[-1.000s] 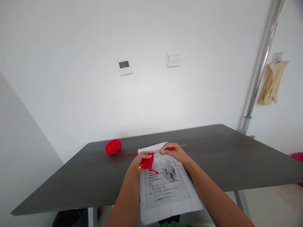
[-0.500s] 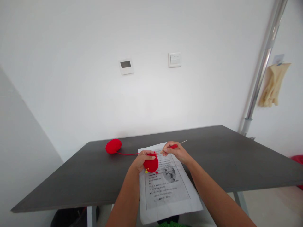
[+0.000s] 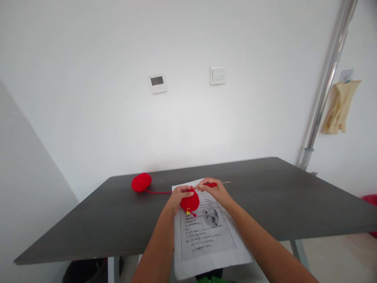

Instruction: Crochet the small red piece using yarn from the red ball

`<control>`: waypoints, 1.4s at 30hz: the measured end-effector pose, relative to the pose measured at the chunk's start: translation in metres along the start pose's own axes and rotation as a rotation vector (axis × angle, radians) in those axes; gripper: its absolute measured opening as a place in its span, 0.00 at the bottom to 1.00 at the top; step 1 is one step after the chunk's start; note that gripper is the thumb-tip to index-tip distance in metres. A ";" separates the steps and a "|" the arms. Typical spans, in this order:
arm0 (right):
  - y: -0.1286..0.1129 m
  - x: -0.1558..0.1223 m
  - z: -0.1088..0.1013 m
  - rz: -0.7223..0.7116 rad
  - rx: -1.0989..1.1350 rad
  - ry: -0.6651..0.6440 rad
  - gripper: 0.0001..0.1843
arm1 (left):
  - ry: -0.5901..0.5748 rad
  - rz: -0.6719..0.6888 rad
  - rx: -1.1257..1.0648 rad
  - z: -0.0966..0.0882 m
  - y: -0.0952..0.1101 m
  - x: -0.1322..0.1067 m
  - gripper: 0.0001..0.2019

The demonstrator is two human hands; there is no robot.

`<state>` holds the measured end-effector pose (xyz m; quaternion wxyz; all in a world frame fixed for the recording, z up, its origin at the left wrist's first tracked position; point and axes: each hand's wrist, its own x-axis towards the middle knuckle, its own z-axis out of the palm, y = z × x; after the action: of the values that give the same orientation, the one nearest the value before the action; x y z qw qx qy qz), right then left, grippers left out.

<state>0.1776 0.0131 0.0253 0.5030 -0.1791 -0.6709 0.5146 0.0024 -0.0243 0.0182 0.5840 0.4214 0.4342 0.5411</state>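
My left hand pinches a round piece of red crochet at its upper left edge. A yellow stitch marker hangs on the lower part of the piece, beside a short red yarn tail. In my right hand is a crochet hook with a red grip, its thin shaft sticking out to the right. The hook's working end meets the top edge of the crochet near my left fingertips. Red yarn runs from my left hand to a red ball of yarn at the back left.
A printed sheet lies beneath my hands and hangs over the front edge of the dark table. A white wall stands behind, with a switch and a panel. Gloves hang beyond the metal pipe.
My right hand has moved slightly left, closer to my left hand, and the hook now lies flatter. The crochet piece has turned and shifted a little right, taking the marker with it.
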 end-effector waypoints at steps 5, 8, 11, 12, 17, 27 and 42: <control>0.002 -0.002 0.000 -0.030 -0.159 -0.042 0.11 | -0.007 0.022 0.039 0.004 0.001 -0.001 0.16; -0.001 -0.004 0.002 -0.032 -0.221 -0.065 0.12 | -0.018 0.039 0.075 0.005 0.000 0.000 0.16; -0.002 -0.004 0.002 -0.031 -0.243 -0.065 0.12 | -0.035 0.054 0.100 0.004 -0.002 0.002 0.14; -0.002 -0.004 0.002 -0.030 -0.248 -0.061 0.12 | -0.036 0.055 0.104 0.003 -0.002 0.002 0.14; 0.002 -0.002 -0.001 -0.029 -0.250 -0.041 0.12 | 0.007 0.068 0.094 0.003 -0.002 0.003 0.14; 0.003 -0.001 -0.005 -0.024 -0.238 -0.058 0.12 | 0.061 0.120 0.094 0.000 -0.005 0.007 0.10; -0.002 -0.001 -0.007 0.100 -0.073 -0.104 0.13 | 0.109 0.126 0.147 0.000 -0.005 0.008 0.08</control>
<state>0.1842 0.0153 0.0265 0.4342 -0.2037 -0.7046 0.5230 0.0036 -0.0170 0.0130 0.4919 0.4597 0.4764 0.5655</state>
